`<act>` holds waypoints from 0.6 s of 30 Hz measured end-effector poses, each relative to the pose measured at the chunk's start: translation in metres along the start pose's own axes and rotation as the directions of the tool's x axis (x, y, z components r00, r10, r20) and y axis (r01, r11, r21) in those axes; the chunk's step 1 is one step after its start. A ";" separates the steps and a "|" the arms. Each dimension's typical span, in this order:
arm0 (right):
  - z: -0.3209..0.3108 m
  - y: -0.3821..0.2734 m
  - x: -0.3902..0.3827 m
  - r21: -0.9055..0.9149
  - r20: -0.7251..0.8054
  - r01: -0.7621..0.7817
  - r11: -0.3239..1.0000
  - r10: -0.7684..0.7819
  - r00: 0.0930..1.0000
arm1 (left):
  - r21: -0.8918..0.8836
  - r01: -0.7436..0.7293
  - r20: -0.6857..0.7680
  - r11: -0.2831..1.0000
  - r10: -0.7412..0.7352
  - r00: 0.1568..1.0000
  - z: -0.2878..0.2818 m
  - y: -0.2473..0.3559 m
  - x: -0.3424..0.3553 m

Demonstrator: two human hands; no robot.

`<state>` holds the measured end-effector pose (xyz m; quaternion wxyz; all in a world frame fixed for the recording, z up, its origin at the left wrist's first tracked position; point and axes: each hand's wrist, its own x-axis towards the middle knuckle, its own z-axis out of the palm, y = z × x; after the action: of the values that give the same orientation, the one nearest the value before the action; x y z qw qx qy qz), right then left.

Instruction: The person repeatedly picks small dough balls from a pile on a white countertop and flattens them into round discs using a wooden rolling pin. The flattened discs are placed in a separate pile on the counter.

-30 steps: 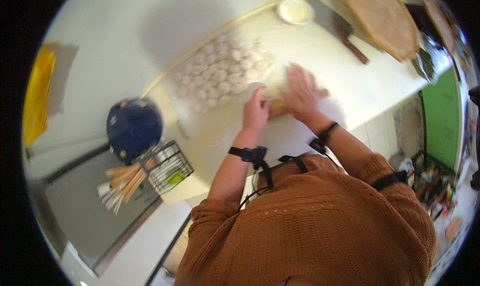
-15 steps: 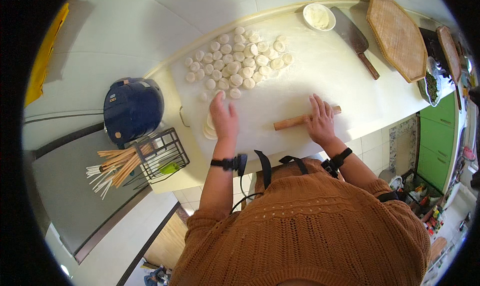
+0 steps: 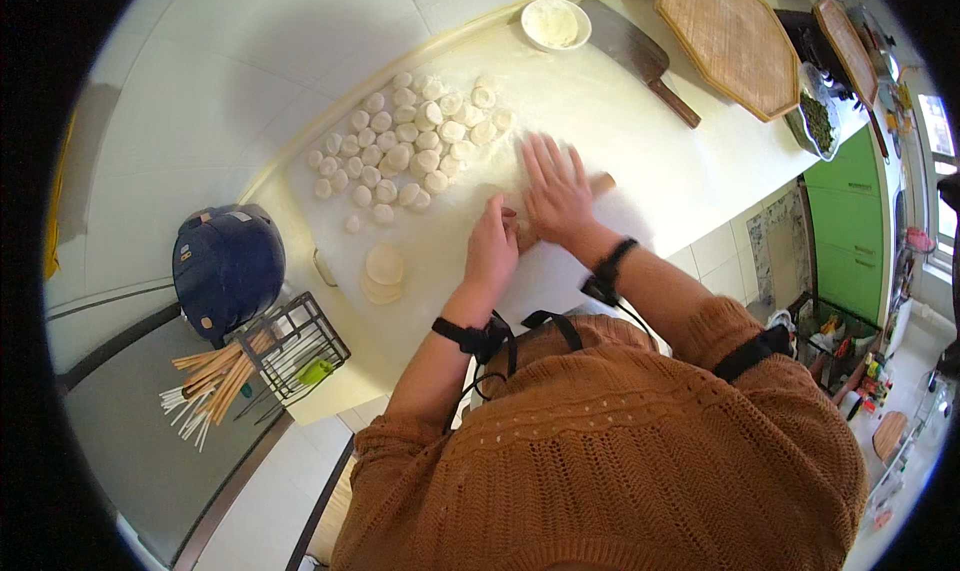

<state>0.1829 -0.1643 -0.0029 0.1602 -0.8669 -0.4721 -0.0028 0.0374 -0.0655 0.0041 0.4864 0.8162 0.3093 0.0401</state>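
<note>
At centre frame a wooden rolling pin (image 3: 601,182) lies on the floured table (image 3: 640,131), mostly hidden under the right hand (image 3: 556,193), whose fingers (image 3: 548,161) lie flat and spread. The left hand (image 3: 492,251) curls its fingers beside it; what they pinch is hidden. Dough pieces (image 3: 405,146) cluster at upper left.

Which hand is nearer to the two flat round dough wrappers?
Left. The left hand lies just right of the flat round dough wrappers; the right hand is farther right.
</note>
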 end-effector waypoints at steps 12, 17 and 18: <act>-0.005 0.008 -0.053 -0.147 0.247 0.021 0.989 0.016 0.969 | -0.107 0.219 -0.092 0.970 -0.229 0.969 -0.010 -0.002 -0.020; 0.016 0.000 0.000 0.038 0.001 0.042 0.998 -0.042 0.999 | 0.168 0.074 0.079 0.983 -0.089 0.993 -0.019 -0.005 0.011; 0.011 0.002 -0.008 0.074 -0.061 0.105 0.992 -0.100 0.993 | 0.186 0.060 0.151 0.981 -0.089 0.984 -0.024 -0.006 0.016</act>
<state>0.1783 -0.1687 -0.0147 0.2067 -0.8342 -0.5109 -0.0174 0.0387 -0.0364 0.0074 0.4348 0.8452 0.3024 -0.0715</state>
